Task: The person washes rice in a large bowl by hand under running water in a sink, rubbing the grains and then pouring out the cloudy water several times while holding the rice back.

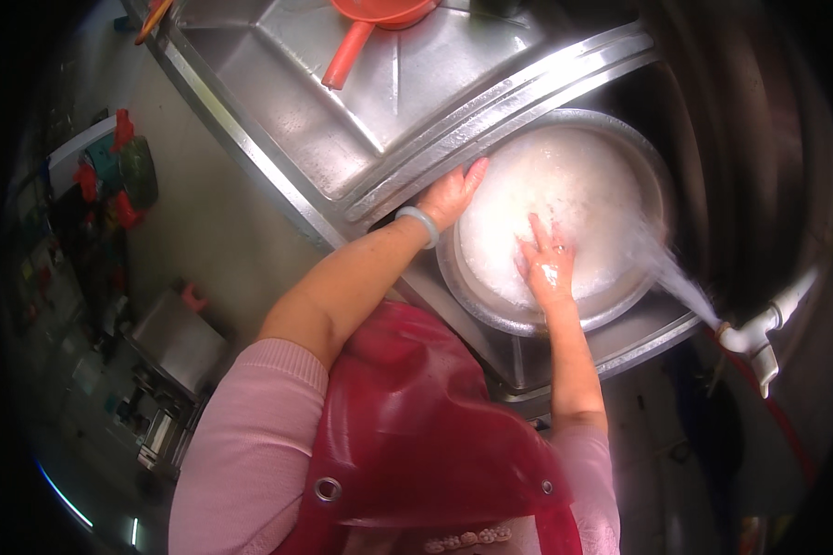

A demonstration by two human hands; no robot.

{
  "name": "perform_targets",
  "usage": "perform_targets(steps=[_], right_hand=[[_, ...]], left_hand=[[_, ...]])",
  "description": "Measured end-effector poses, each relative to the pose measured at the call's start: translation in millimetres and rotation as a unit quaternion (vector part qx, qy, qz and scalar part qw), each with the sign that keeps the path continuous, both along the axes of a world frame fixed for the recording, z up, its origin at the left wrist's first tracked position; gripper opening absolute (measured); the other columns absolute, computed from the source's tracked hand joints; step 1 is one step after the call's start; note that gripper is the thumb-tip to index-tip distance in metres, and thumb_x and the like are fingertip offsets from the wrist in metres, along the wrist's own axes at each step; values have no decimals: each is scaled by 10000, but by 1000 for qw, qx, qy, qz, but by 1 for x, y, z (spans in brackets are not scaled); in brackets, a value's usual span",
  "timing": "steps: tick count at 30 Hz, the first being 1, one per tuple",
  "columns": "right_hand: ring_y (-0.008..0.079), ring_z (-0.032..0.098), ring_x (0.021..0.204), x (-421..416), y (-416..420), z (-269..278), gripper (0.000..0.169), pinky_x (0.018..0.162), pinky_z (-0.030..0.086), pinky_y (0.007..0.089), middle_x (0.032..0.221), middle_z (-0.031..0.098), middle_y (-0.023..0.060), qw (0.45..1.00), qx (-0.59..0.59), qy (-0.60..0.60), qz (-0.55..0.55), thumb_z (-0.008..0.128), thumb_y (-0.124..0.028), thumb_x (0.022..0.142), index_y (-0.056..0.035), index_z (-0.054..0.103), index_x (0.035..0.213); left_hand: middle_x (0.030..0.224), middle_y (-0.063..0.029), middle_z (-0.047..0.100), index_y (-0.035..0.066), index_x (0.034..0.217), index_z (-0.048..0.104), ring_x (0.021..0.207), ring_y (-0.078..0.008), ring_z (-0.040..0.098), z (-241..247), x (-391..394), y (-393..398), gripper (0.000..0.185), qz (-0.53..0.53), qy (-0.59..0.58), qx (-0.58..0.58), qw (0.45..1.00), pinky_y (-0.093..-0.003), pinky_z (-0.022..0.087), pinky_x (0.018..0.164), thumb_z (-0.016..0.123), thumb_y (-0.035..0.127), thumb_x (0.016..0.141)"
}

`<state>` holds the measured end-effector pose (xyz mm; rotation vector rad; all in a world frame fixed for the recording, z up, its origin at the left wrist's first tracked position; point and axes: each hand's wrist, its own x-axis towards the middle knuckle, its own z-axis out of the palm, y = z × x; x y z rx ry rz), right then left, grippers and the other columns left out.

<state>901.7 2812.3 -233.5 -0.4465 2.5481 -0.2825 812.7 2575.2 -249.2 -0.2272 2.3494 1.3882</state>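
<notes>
A large round metal basin (489, 316) stands in the right bowl of a stainless steel sink, filled with cloudy, whitish water (562, 166). My left hand (455, 194), with a pale bangle (420, 225) at the wrist, rests at the basin's left rim beside the sink divider. Near the middle of the basin, my right hand (548, 263) is partly in the water with its fingers apart; it wears a ring, and nothing shows in its grasp. A white tap (743, 340) at the right sends a strong stream of water (673, 277) into the basin.
An orange-red plastic dipper (350, 52) lies in the left sink bowl (278, 118). The raised metal divider (500, 118) runs between the bowls. A red hose (777, 416) passes below the tap. Farther left stand a metal box-like surface (180, 340) and red plastic bags (123, 132).
</notes>
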Motion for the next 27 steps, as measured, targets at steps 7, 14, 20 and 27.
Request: perform_targets(steps=[7,14,20,27], right_hand=[[252,548,1168,-18,117,-16,353,915,489,357,1274,586,93,830,-148,-17,-538,620,-255,887,-120,609,1213],[261,551,1146,15,114,-101,450,949,468,380,1265,580,103,324,-404,-262,-814,539,-349,942,-68,534,1294],[312,553,1176,-24,38,-47,593,1026,417,403,1292,566,179,581,-328,-340,-663,527,-412,938,6,468,1354],[402,490,1229,-137,4,8,622,1067,360,416,1286,541,267,961,-80,-35,-262,669,-412,815,7,563,1263]], left_hand=[[1342,-266,477,-29,1344,441,1255,-406,437,5,0,0,554,9,-29,-2,1000,-410,327,1070,506,375,970],[1341,-272,478,-35,1347,436,1254,-405,443,4,-1,3,575,-1,7,-19,1000,-407,338,1063,494,397,972],[1290,-279,518,-43,1323,460,1218,-416,479,1,1,0,564,10,14,-25,1000,-415,369,1036,495,397,972],[1302,-271,512,-36,1319,466,1222,-417,474,-7,2,0,557,8,21,-33,999,-417,364,1042,496,397,971]])
